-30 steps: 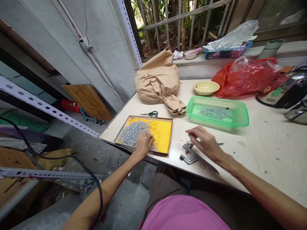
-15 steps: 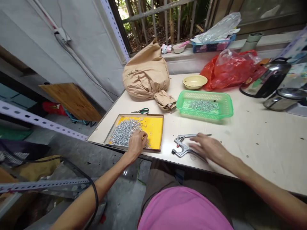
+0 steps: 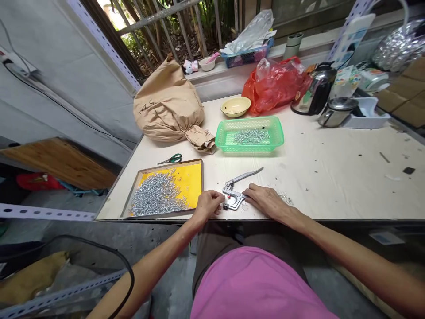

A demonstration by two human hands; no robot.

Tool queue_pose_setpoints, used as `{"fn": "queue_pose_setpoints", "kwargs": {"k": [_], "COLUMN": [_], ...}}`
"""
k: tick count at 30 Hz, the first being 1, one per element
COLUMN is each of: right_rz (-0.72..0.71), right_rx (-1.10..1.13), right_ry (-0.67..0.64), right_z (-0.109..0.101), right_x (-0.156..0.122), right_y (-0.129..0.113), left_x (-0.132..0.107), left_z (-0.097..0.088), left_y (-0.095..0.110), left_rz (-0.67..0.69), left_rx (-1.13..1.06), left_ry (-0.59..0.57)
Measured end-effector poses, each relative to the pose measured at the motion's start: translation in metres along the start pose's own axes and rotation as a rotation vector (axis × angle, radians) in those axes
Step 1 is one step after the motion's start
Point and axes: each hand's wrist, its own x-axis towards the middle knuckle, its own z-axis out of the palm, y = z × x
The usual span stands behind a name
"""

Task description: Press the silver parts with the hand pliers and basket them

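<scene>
A metal plier-like press tool lies on the pale table near its front edge. My right hand rests on the table at the tool's jaw end, fingers curled against it. My left hand sits just left of the jaws, fingers pinched together on something too small to make out. To the left is a shallow tray with a yellow floor holding a heap of small silver metal parts.
A green plastic basket with several silver parts stands behind the tool. Scissors, a tied brown paper sack, a yellow bowl, a red plastic bag and kettles lie further back.
My left hand left the tray's heap and came right to the tool's jaws. My right hand drew in to the tool's jaw end. The view swung right.
</scene>
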Motion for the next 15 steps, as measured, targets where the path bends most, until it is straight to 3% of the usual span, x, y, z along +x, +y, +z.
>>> {"fn": "queue_pose_setpoints", "kwargs": {"k": [6, 15], "right_rz": [-0.020, -0.024], "right_rx": [-0.009, 0.007], "right_ry": [0.049, 0.071], "right_z": [0.0049, 0.0042], "right_x": [-0.0001, -0.0022], "right_y": [0.0030, 0.0023], "left_x": [0.0044, 0.0098], "left_z": [0.0053, -0.0008], "left_y": [0.0017, 0.0105], "left_rz": [-0.046, -0.119], "left_rx": [0.003, 0.131], "left_ry": [-0.081, -0.196]}}
